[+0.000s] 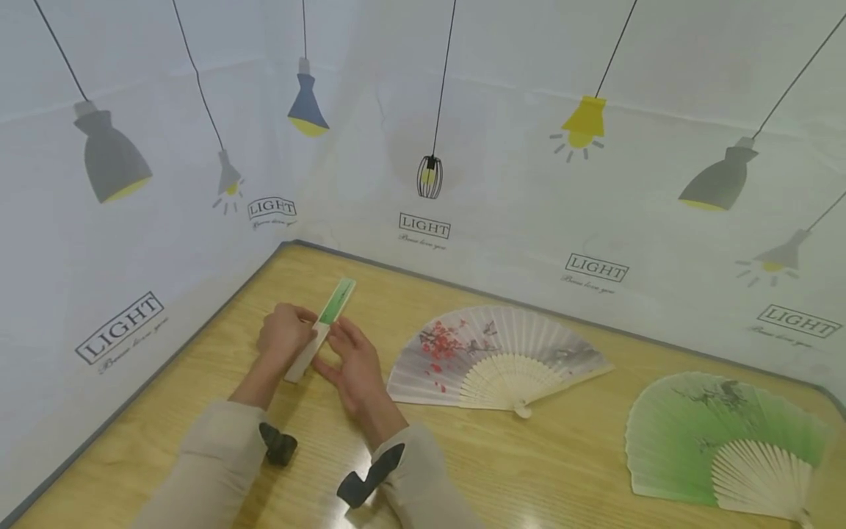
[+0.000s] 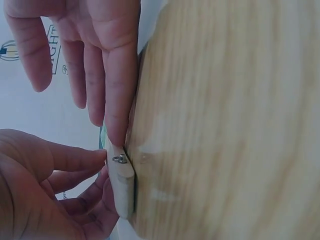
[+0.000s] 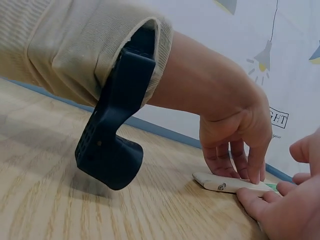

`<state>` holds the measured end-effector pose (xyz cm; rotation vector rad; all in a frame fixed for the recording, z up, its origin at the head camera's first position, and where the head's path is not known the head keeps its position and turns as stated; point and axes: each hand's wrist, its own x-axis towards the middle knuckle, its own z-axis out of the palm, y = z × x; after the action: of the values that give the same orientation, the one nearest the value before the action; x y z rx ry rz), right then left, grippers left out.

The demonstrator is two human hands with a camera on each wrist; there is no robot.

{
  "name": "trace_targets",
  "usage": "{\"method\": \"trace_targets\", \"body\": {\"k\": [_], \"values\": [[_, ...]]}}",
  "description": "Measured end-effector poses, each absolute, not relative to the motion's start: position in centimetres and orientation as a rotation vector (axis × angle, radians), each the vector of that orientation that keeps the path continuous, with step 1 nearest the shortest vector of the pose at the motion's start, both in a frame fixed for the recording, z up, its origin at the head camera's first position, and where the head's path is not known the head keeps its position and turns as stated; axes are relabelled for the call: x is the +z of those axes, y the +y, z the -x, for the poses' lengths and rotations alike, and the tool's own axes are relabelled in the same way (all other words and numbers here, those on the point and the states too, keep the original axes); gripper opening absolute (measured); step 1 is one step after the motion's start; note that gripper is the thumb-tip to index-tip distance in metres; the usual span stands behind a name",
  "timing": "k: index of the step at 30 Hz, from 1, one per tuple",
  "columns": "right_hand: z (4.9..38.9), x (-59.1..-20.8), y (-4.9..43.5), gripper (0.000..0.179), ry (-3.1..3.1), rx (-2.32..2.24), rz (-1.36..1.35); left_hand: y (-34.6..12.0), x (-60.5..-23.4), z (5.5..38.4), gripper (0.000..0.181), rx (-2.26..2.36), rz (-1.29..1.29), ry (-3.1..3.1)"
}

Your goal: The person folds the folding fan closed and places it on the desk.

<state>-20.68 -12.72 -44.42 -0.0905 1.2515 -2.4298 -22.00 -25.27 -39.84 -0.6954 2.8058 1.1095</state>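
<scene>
A folded hand fan (image 1: pixel 319 342), pale ribs with a green strip at its far end, lies at a slant between the two hands. Its rivet end (image 2: pixel 122 185) shows in the left wrist view, low over the table. The left hand (image 1: pixel 284 336) comes down from the left and pinches the fan with its fingertips. From the right, the right hand (image 1: pixel 357 360) touches the fan's side with its thumb (image 3: pixel 250 201); its other fingers are fairly straight and partly apart from it. Part of the green strip is hidden by the hands in both wrist views.
An open grey-white fan (image 1: pixel 509 367) with red blossoms spreads right of the hands. Farther right lies an open green fan (image 1: pixel 694 433). The wooden table (image 1: pixel 542 463) meets white lamp-printed curtains (image 1: pixel 515 213) at its back and left edges. Each wrist carries a black camera mount (image 3: pixel 115 135).
</scene>
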Motion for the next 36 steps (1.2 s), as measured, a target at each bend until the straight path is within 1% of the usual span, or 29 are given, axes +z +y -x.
{"method": "trace_targets", "body": {"k": [4,9,14,19,24,32,36], "values": [[20.5,-44.1,-11.9,0.049,1.321,-2.446,0.019,-24.7,-39.9,22.0,0.030,1.137,0.663,2.845],[20.1,-43.2,-9.9,0.045,1.378,-2.464,-0.103,-23.9,-39.5,21.4,0.035,1.222,0.581,2.841],[19.7,-42.4,-7.4,0.039,1.399,-2.474,-0.046,-22.7,-38.7,20.4,0.037,1.327,0.432,2.870],[19.3,-41.1,-3.7,0.036,1.551,-2.443,0.048,-20.8,-38.2,20.0,0.033,1.425,0.216,2.933],[18.8,-40.1,0.7,0.036,1.667,-2.420,0.076,-18.8,-38.3,19.6,0.032,1.486,0.098,2.881],[17.4,-39.2,7.2,0.031,1.795,-2.480,0.064,-15.3,-38.7,18.9,0.030,1.522,0.025,2.824],[16.6,-39.1,9.9,0.031,1.872,-2.489,0.000,-13.0,-38.9,18.1,0.029,1.595,0.006,2.776]]}}
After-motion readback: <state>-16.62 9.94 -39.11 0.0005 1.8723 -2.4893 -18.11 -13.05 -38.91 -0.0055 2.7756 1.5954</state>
